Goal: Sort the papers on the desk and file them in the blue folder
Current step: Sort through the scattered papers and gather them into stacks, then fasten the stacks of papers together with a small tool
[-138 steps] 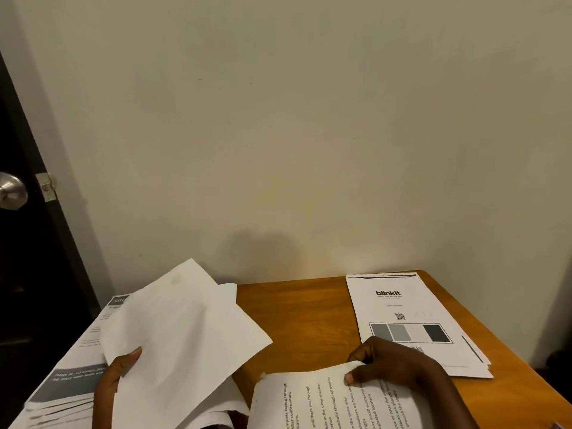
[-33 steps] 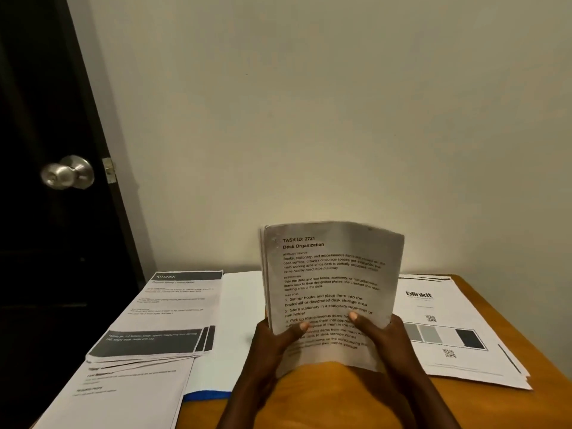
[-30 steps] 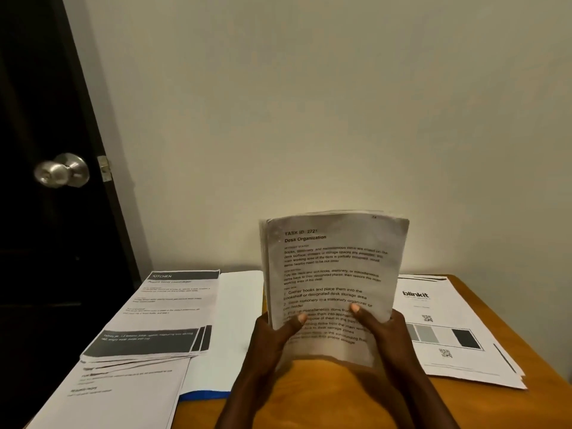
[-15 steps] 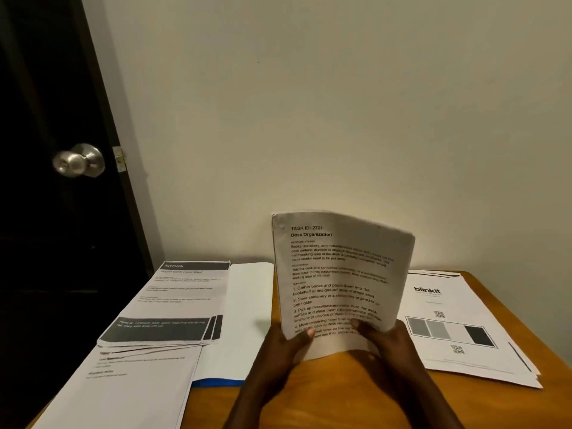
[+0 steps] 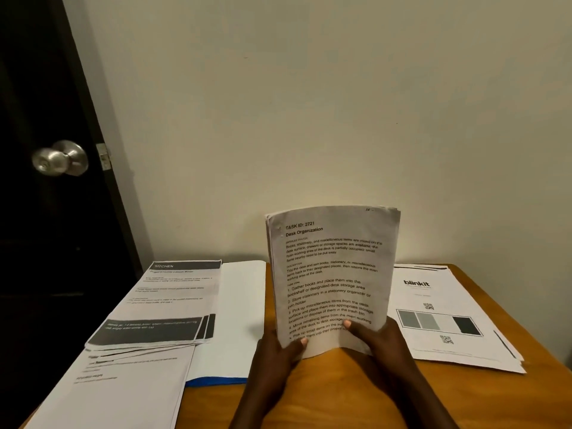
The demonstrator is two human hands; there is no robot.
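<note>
A stack of printed papers (image 5: 331, 274) headed "Desk Organization" stands upright on the wooden desk (image 5: 325, 394), bottom edge on the wood. My left hand (image 5: 278, 351) grips its lower left corner, thumb on the front page. My right hand (image 5: 377, 339) grips the lower right corner the same way. The blue folder (image 5: 216, 380) lies left of the stack; only its blue front edge shows, with white sheets (image 5: 241, 308) lying on it. A "Kitchen" pile (image 5: 164, 305) overlaps those sheets at the left. A "blinkit" pile (image 5: 445, 317) lies flat at the right.
More white printed sheets (image 5: 117, 388) reach the desk's front left corner. A dark door with a metal knob (image 5: 58, 157) stands at the left. A plain wall rises right behind the desk. Bare wood shows in front of my hands.
Several seconds ago my hands held separate loose sheets low over the desk. Over the last second the gathered stack stays upright in both hands, rising slightly and settling back onto the desk.
</note>
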